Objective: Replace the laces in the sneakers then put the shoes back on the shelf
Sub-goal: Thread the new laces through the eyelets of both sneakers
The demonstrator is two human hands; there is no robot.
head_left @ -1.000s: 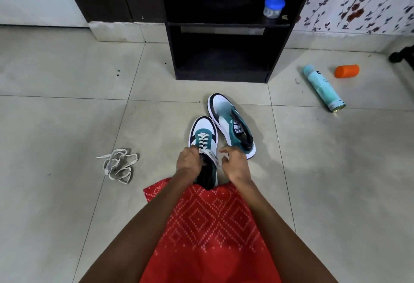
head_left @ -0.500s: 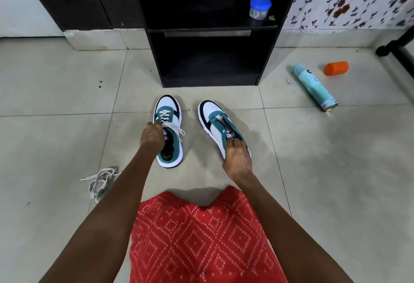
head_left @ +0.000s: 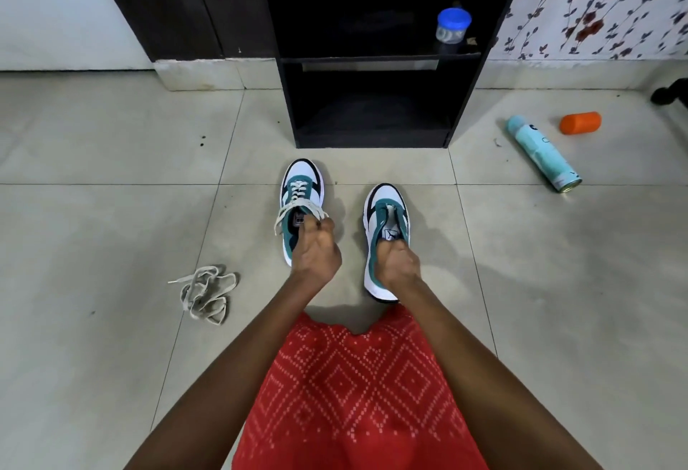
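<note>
**Rubber-soled sneakers: handling and grip points**

White loose lace (head_left: pixel 203 292) lies limp on the floor (head_left: pixel 111 209) at left, well apart from both shoes. The laced sneaker (head_left: pixel 301 192) stands left of centre, toe toward the shelf (head_left: pixel 372 127). The left hand (head_left: pixel 316 252) grips it at the tongue, fingers curled. Just right, the unlaced sneaker (head_left: pixel 385 209) is gripped at its opening by the right hand (head_left: pixel 396 266). Both shoes likely handle light: stiff sole, soft upper. Hold at the collar. Both arms reach forward, wrists bent down.
</note>
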